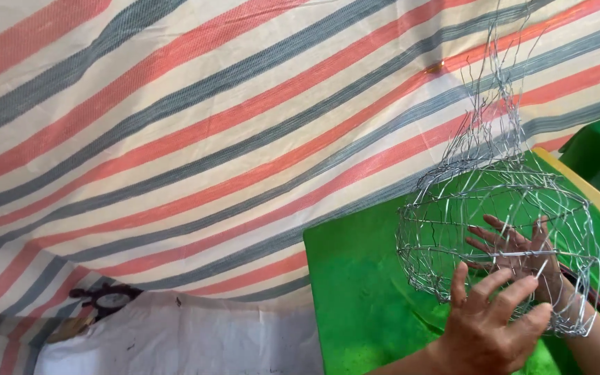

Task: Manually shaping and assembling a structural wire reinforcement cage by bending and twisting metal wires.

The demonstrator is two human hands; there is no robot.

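At lower right, the left hand (484, 326) cups open-fingered, and the right hand (519, 253) spreads inside, the light, springy silver wire-mesh basket (453, 229), best gripped by its stiffer hoops.

Striped tarpaulin (210, 118) in red, grey and cream across the background. Green board (362, 292) with yellow edge (592, 187) at lower right. White cloth (196, 340) below, beside a small dark object (105, 297).

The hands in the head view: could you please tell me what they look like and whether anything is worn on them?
Both are bare: the left hand and the right hand show no gloves, rings or watch that I can make out. The forearms are uncovered up to the frame edge, with no sleeves in view. The right hand is seen through silver wire mesh.
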